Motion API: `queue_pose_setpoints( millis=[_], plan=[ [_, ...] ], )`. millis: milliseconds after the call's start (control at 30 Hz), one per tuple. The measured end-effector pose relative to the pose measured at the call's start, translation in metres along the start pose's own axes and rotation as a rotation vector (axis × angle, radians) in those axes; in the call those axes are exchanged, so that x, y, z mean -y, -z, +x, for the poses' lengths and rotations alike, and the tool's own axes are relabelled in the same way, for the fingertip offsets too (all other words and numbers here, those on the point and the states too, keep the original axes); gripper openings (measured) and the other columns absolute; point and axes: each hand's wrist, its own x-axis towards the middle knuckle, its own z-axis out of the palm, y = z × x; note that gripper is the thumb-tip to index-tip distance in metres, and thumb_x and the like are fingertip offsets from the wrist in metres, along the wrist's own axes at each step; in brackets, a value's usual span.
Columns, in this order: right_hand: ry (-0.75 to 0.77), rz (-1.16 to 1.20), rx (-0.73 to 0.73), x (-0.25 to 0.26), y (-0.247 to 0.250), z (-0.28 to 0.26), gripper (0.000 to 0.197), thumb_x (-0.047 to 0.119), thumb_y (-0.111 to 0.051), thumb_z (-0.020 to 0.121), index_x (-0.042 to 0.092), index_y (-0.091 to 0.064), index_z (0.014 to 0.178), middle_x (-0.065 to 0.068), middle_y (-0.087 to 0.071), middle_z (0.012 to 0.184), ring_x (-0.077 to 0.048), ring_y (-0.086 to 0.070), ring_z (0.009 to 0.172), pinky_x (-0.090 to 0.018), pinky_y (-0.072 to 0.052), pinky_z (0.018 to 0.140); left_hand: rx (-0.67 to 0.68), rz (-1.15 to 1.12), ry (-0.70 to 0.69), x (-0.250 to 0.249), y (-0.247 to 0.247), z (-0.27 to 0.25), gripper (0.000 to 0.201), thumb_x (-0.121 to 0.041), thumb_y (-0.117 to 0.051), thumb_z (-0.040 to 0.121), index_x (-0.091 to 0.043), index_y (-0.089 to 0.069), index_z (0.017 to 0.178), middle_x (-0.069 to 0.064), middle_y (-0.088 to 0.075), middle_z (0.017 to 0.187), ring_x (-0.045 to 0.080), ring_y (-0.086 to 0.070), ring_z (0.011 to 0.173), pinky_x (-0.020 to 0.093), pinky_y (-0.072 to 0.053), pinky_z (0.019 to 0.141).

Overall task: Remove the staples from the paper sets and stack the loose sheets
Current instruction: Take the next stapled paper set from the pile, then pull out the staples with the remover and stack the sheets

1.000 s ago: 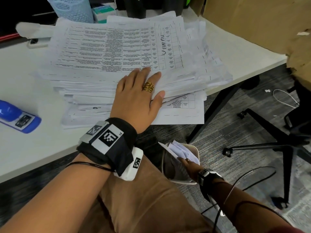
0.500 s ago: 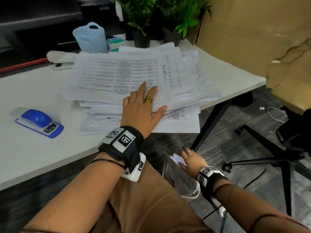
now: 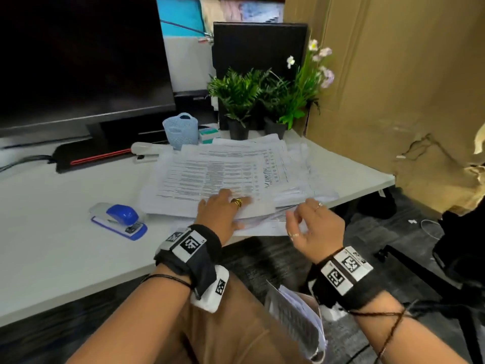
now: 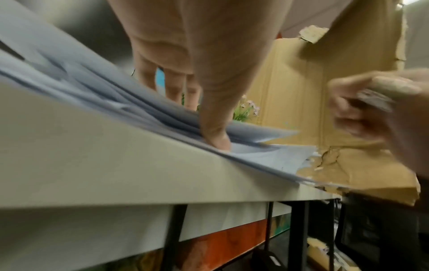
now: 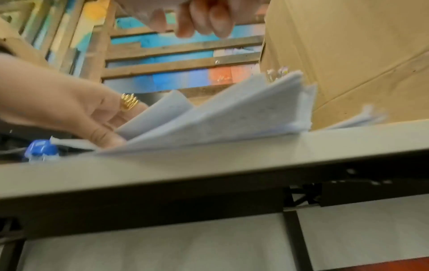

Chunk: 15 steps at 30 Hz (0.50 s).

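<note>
Centrally on white desk (image 3: pixel 65 258), paper stack (image 3: pixel 223 169) under flat, open left hand (image 3: pixel 220 216); right hand (image 3: pixel 313 229) loosely curled, empty, lower right; blue stapler (image 3: pixel 119 219) left, plants (image 3: pixel 262 95) behind; wrist views blurred.

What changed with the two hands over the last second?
The right hand came up from the papers in the lap to the desk edge, holding nothing, beside the paper pile. The left hand stayed on the pile's near edge, thumb under the upper sheets. The blue stapler did not move.
</note>
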Motion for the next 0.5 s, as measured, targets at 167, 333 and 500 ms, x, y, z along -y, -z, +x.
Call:
queue_pose_setpoints(
  millis=[167,333,500],
  plan=[
    [-0.398,-0.021,0.338,0.016,-0.016,0.039,0.041,0.050,-0.040,0.092,0.014,-0.060,0.088,-0.006,-0.062,0.085,-0.025,-0.059,0.080,-0.028,-0.036,0.061,-0.212,-0.155,-0.066,0.012,-0.005,-0.017,0.041,-0.022,-0.045,0.097,-0.027,-0.045,0.137,0.000,-0.033,0.149,0.019,-0.038,0.130,0.027,-0.033,0.103],
    [-0.818,0.338,0.532,0.022,-0.032,0.066,0.055,0.035,-0.067,0.085,0.003,-0.048,0.125,-0.013,-0.057,0.124,-0.031,-0.059,0.108,-0.035,-0.047,0.092,-0.190,-0.150,-0.100,0.014,-0.018,-0.027,0.043,-0.022,-0.039,0.098,-0.028,-0.039,0.141,-0.004,-0.037,0.147,0.019,-0.030,0.131,0.028,-0.032,0.104],
    [-0.770,0.345,0.532,0.015,-0.036,0.071,0.037,0.009,-0.065,0.084,0.001,-0.057,0.120,0.000,-0.060,0.086,-0.018,-0.056,0.084,-0.022,-0.042,0.069,-0.137,-0.171,-0.048,0.026,-0.010,-0.036,0.055,-0.056,-0.034,0.094,-0.032,-0.033,0.143,-0.005,-0.023,0.154,0.017,-0.016,0.139,0.029,-0.012,0.113]
  ],
)
